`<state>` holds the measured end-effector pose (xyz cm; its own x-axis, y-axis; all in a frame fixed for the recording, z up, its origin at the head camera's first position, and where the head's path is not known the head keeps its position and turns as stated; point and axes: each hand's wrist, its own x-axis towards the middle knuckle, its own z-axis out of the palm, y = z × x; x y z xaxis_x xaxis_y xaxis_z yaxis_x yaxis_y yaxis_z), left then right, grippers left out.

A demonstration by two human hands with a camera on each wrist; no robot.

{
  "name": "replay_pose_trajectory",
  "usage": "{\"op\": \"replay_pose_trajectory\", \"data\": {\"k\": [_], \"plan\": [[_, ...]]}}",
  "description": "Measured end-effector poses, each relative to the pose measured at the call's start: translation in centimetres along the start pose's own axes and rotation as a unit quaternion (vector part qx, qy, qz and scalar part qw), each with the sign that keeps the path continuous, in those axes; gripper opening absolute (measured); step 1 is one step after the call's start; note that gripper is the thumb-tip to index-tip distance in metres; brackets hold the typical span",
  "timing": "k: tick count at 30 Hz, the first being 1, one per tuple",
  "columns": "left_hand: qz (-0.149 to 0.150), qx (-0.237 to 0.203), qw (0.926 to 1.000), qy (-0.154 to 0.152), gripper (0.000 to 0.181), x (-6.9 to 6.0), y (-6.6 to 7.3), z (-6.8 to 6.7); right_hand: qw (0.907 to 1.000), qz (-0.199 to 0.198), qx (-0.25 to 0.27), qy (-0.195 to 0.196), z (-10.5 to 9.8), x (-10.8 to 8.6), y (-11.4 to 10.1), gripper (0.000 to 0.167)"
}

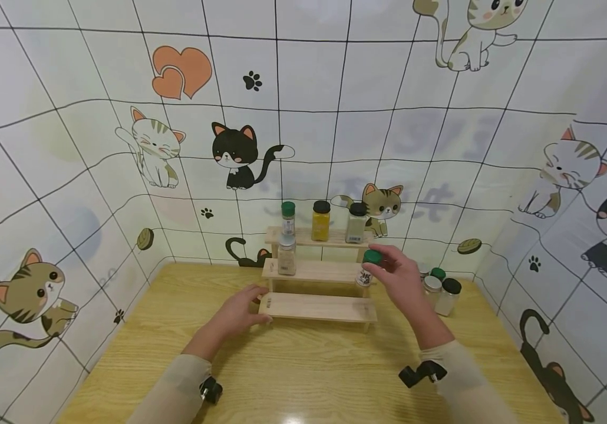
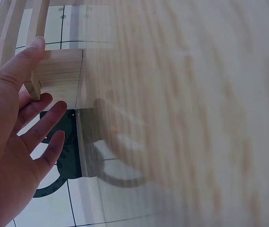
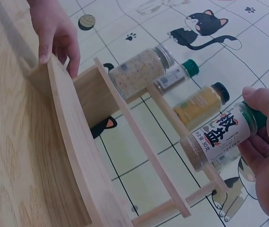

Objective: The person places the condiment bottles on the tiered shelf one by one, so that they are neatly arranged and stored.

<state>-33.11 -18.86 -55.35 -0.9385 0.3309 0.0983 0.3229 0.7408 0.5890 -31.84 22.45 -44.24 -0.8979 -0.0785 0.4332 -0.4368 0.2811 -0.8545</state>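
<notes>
Right hand (image 1: 401, 277): jar (image 3: 222, 135) pinched by green cap (image 1: 372, 257), thumb and fingers closed | Left hand (image 1: 236, 310): rack (image 1: 318, 307) pinched at near left end, other fingers loose | Jar: clear, white-labelled, held at middle shelf (image 1: 330, 271)'s right end; contact cannot be told

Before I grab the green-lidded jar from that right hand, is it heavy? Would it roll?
The green-lidded spice jar probably feels light, being small beside the right hand. On its side it might roll: its body looks round.
</notes>
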Motion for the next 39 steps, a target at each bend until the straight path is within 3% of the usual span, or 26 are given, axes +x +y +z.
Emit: {"op": "replay_pose_trajectory", "data": {"k": [10,19,34,39], "plan": [[0.006,-0.006,1.0000,0.001,0.072,0.2,-0.5,0.4,0.9996,0.002,0.018,-0.023,2.5,1.6,-0.4,0.048],[0.000,-0.009,1.0000,0.002,0.071,0.1,-0.4,0.3,0.9977,0.041,0.032,-0.045,4.5,3.9,-0.1,0.049],[-0.008,-0.012,0.9999,-0.006,0.070,0.3,0.0,-0.1,0.9955,0.045,0.035,-0.076,8.7,6.3,0.5,0.047],[-0.008,-0.014,0.9999,-0.005,0.069,0.3,-0.1,0.0,0.9966,0.037,0.032,-0.067,9.6,6.6,0.8,0.045]]}}
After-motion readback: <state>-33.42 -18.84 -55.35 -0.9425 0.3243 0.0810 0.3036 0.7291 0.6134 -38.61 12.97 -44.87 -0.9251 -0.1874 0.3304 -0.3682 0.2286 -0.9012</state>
